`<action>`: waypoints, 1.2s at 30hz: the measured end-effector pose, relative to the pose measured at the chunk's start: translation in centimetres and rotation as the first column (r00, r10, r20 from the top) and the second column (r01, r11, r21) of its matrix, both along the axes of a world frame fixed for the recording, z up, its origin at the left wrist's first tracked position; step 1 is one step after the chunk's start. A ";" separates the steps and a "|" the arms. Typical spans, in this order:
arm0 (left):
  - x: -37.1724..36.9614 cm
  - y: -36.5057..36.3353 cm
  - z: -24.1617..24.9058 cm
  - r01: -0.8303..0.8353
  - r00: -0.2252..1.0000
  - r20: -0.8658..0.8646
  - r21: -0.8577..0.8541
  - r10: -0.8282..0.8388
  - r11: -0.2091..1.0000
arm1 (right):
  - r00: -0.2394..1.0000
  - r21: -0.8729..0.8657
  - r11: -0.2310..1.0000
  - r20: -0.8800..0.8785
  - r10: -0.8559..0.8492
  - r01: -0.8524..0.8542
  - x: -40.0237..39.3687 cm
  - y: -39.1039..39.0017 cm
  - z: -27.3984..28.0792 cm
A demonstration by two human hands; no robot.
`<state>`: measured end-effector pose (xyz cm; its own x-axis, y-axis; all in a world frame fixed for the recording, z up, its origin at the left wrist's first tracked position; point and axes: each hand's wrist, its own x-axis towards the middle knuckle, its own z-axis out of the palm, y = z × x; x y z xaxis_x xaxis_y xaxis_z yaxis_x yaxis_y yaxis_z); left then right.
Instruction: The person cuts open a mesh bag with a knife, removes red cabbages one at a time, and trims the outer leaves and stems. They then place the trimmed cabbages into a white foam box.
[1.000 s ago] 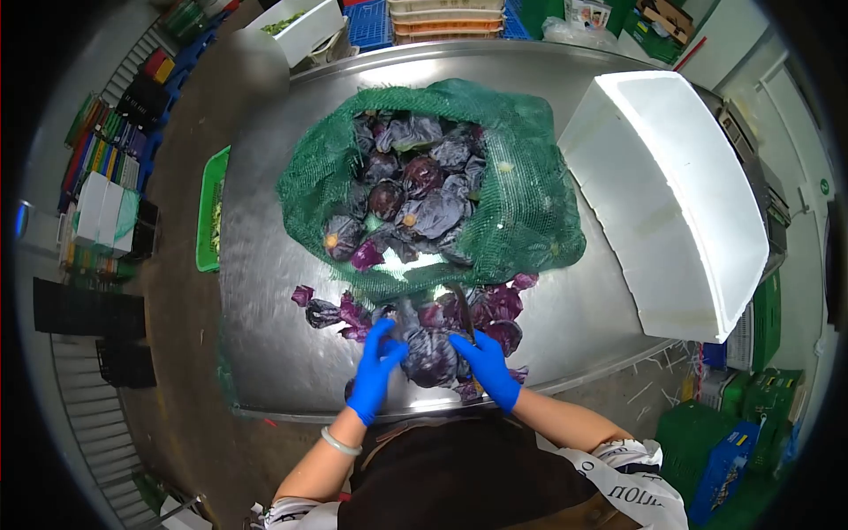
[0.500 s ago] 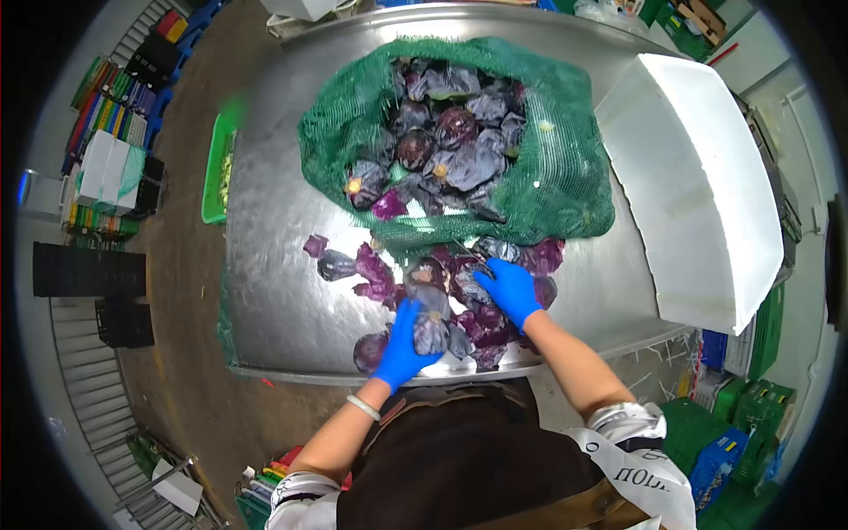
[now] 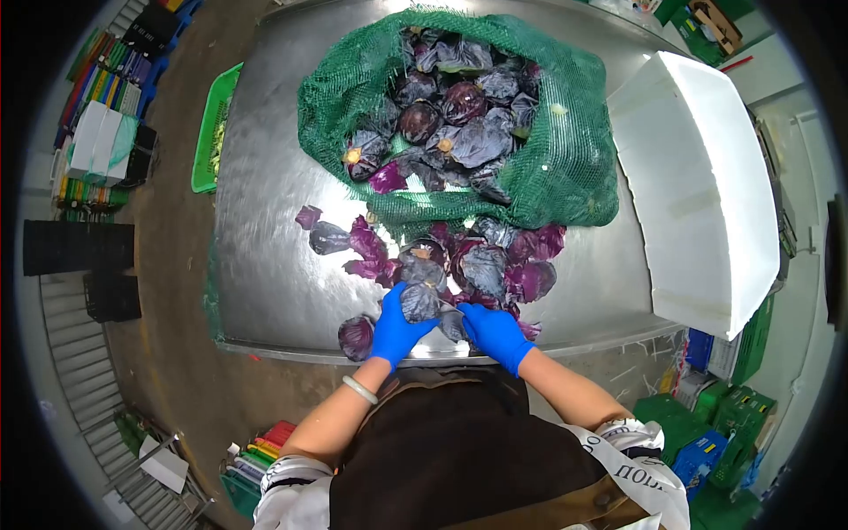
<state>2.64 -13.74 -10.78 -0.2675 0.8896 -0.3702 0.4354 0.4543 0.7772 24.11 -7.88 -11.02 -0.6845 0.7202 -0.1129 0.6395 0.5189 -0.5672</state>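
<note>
My left hand [image 3: 399, 331], in a blue glove, is wrapped round a red cabbage [image 3: 420, 303] near the table's front edge. Close on its right, my gloved right hand [image 3: 495, 334] is closed on a small knife [image 3: 449, 306]; only a thin bit of blade shows, pointing at the cabbage. Loose purple leaves [image 3: 533, 281] lie about both hands. A separate purple leaf piece [image 3: 356, 338] rests left of my left hand. Beyond them lies an open green mesh sack [image 3: 570, 168] full of red cabbages [image 3: 464, 102].
The steel table [image 3: 265, 283] carries all this. A white foam box [image 3: 698, 194] stands on its right side. A green crate [image 3: 208, 132] sits beyond the left edge. Stacked crates [image 3: 746, 415] are at the lower right.
My right hand has come down and left from the leaves below the sack to beside the cabbage, bringing the knife along. My left hand still holds the cabbage.
</note>
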 end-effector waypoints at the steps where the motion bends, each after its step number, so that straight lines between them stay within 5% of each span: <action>1: 0.0 0.2 0.2 -0.004 1.000 -0.003 -0.014 0.004 1.000 | 0.996 -0.052 0.998 0.081 0.043 -0.039 -0.2 0.1 -0.2; 19: 1.0 0.8 0.8 0.169 0.959 -0.247 0.107 -0.138 0.980 | 0.971 -0.135 0.985 0.227 -0.076 0.108 -2.5 -0.5 -3.3; 23: -1.1 0.5 -2.5 -0.135 0.990 0.067 0.133 0.127 0.982 | 0.984 -0.235 0.968 0.171 -0.053 0.093 0.5 -3.8 -3.6; 25: -3.4 1.3 -1.0 -0.232 0.850 0.477 -0.046 0.225 0.972 | 0.982 -0.373 0.927 0.183 0.036 0.035 3.3 -4.5 -3.3; 28: -5.4 1.0 2.6 -0.217 0.490 0.832 -0.174 0.261 0.961 | 0.974 -0.373 0.902 0.035 -0.222 0.218 6.0 -1.8 -1.0; 30: -5.4 -0.8 4.3 -0.253 0.248 0.932 -0.202 0.265 0.946 | 0.831 -0.253 0.843 -0.188 -0.524 0.474 7.3 1.2 0.3; 32: -5.3 -1.7 5.4 -0.309 0.120 0.962 -0.199 0.245 0.930 | 0.617 -0.263 0.761 -0.459 -0.639 0.592 8.4 4.2 0.4; 36: -5.4 -2.9 6.2 -0.402 0.016 0.981 -0.172 0.195 0.899 | 0.789 0.071 0.839 -0.391 -0.474 0.540 6.1 4.6 -6.7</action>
